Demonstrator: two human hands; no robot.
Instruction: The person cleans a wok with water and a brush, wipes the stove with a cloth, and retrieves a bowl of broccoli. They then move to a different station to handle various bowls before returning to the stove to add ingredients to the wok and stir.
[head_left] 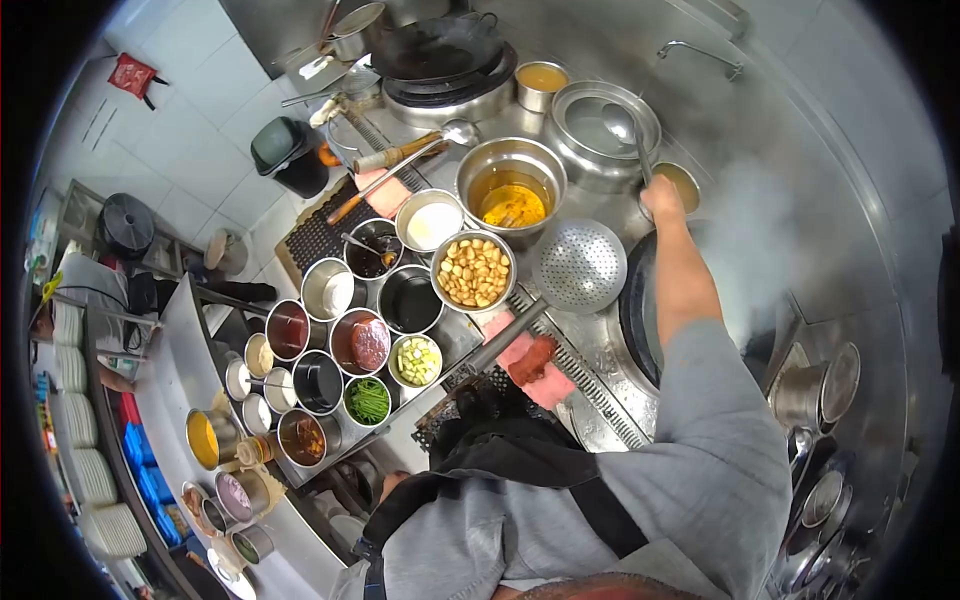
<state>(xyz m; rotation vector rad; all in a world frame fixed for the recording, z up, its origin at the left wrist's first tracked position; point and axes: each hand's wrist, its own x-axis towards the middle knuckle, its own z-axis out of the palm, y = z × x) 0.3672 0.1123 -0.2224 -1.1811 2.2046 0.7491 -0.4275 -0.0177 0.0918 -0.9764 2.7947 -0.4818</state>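
My right hand [660, 197] is closed around the handle of a ladle [620, 124], arm stretched forward. The ladle's bowl is over a wide round metal pot [650, 150]; whether it touches what is inside cannot be made out. Close beside that hand stands a metal container [682, 185]. Below my right arm is a dark wok [637, 300], mostly hidden by the arm, with steam rising to its right. Only a small part of my left hand [394, 484] shows, low by my waist near the counter; its fingers are hidden.
A perforated strainer [580, 265] lies on the stove, its handle toward me. Left of it are a bowl of golden chunks [473, 270], a pot of yellow oil [511, 175] and several ingredient tins. A reddish cloth [533, 360] lies by the drain grate. Plates [90, 475] are stacked far left.
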